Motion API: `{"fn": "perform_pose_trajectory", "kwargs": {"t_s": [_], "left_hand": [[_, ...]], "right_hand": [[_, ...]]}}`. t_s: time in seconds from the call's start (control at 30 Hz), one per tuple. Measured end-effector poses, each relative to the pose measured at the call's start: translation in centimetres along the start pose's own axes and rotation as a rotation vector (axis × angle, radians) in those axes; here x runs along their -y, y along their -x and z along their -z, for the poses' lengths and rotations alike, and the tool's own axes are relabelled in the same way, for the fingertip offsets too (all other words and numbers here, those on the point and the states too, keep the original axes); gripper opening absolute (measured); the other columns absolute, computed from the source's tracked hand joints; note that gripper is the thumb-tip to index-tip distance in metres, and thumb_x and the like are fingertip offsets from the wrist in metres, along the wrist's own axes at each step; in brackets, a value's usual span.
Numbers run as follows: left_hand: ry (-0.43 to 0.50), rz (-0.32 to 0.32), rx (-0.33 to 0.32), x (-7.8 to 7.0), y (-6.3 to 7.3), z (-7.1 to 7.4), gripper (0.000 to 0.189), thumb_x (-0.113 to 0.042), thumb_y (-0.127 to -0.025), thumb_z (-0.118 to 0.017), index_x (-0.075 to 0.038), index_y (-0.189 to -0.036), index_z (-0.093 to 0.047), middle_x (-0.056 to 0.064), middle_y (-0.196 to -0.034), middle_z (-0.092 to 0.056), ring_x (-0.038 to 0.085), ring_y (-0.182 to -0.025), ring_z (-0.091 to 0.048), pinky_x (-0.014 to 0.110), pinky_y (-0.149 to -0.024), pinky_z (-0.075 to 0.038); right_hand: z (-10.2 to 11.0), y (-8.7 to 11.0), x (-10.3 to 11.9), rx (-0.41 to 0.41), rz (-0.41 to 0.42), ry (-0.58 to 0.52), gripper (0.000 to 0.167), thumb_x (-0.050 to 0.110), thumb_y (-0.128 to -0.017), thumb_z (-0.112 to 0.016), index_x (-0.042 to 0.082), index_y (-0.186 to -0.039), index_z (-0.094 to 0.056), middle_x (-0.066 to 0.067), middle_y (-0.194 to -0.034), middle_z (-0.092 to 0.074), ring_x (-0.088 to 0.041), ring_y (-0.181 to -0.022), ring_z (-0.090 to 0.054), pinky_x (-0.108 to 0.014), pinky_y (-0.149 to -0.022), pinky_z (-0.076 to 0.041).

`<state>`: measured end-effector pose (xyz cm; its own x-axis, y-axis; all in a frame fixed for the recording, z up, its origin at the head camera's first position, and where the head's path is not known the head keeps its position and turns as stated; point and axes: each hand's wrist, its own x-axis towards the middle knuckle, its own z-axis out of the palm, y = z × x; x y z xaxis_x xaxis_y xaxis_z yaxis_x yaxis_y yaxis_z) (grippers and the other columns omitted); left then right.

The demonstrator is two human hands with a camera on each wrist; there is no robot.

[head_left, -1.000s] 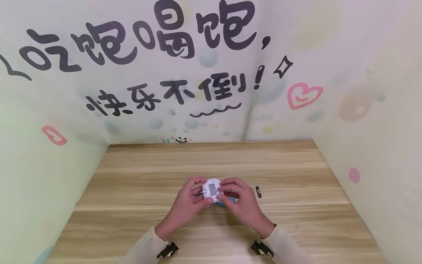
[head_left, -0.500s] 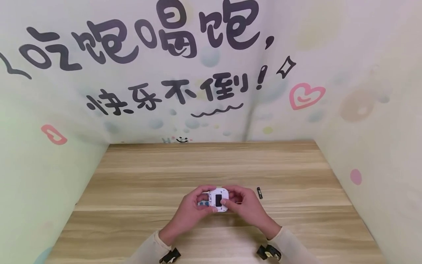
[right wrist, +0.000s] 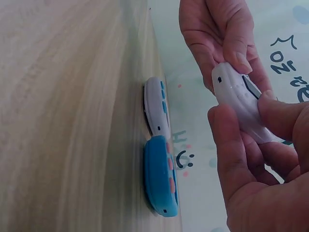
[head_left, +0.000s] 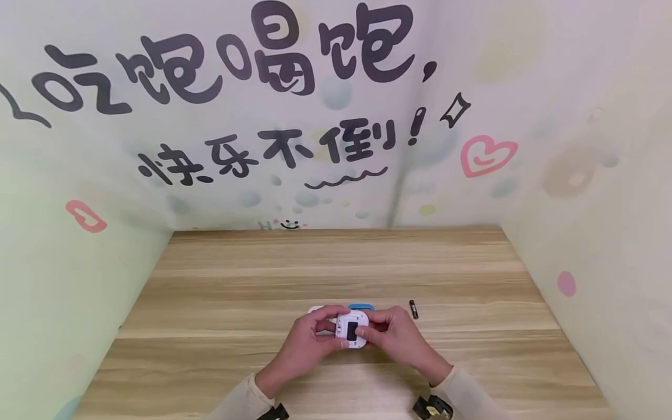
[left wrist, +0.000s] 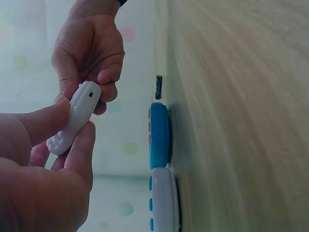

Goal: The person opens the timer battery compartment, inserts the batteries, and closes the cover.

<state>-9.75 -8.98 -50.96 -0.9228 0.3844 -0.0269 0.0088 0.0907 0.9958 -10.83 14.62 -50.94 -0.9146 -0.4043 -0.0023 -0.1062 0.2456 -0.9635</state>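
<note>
Gadget (head_left: pixel 350 328) between left grip (head_left: pixel 308 335) and right grip (head_left: pixel 396 334), above desk (head_left: pixel 336 262). Behind it on desk: second gadget (right wrist: pixel 154 106) at left, third gadget (right wrist: pixel 159 174) just beside, battery (head_left: pixel 413 309) farther right.

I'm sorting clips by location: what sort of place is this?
Probably a small work booth: decorated walls close in a wood-grained table on three sides, with large Chinese lettering behind.

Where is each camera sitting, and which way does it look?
Head: on the head, facing forward and down at the brown wooden table and lettered white wall; left hand, right hand and both sleeves show.
Left wrist: on that wrist, facing forward-right at the rounded white plastic device both hands hold; left hand near, right hand beyond.
Right wrist: on that wrist, facing forward-left at that device; right hand near, left beyond.
Both wrist views share the held device.
</note>
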Motion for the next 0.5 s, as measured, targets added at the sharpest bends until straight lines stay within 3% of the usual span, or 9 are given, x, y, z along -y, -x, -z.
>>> {"fn": "perform_pose_trajectory", "kwargs": {"t_s": [0.23,0.5], "left_hand": [[-0.045,0.012,-0.037,0.25,0.1,-0.32,0.052,-0.005,-0.083,-0.089,-0.015,-0.132,-0.072,0.018,-0.128,-0.063,0.019,-0.097,-0.072,0.022,-0.076,-0.063],[-0.068,0.02,-0.072,0.24,0.13,-0.04,0.052,-0.006,-0.083,-0.089,-0.019,-0.131,-0.073,0.015,-0.124,-0.069,0.017,-0.096,-0.074,0.025,-0.076,-0.065]], "right_hand": [[-0.32,0.26,-0.39,-0.011,0.007,0.001,0.027,0.01,-0.097,-0.077,0.0,-0.122,-0.077,-0.016,-0.096,-0.079,-0.016,-0.074,-0.074,-0.038,-0.063,-0.066],[-0.41,0.17,-0.54,-0.039,0.042,0.078,0.035,0.012,-0.099,-0.075,-0.003,-0.13,-0.072,-0.016,-0.102,-0.079,-0.006,-0.074,-0.071,-0.027,-0.06,-0.063]]}}
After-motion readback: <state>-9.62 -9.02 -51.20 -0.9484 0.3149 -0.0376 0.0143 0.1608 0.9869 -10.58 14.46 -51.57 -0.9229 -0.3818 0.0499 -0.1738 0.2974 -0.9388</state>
